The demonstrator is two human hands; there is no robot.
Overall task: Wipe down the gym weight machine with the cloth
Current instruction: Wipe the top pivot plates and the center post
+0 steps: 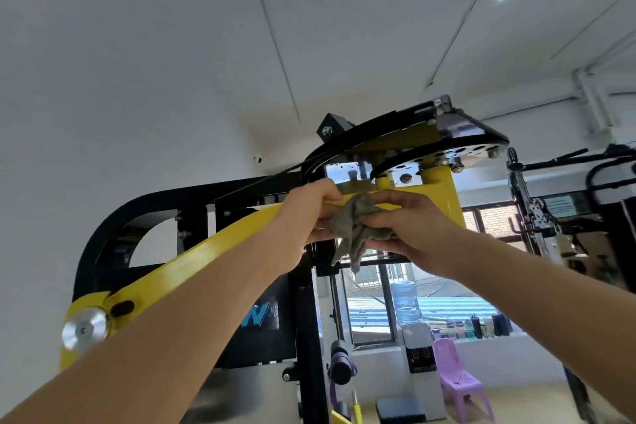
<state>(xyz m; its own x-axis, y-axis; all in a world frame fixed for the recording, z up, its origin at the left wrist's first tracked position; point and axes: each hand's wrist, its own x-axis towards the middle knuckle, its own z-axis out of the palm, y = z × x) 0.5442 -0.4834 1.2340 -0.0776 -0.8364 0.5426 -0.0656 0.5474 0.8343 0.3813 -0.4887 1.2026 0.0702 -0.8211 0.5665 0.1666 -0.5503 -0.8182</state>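
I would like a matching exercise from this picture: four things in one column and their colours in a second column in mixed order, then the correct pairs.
Things:
1. cloth
2. machine arm
3. plastic chair
4. water bottle

Colours:
A. purple
B. grey
C. blue
D. yellow

Pairs: 1-B, 2-D, 3-A, 4-C

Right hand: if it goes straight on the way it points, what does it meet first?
The right hand points left along the yellow arm; past the cloth it holds, it would likely meet the left hand first.
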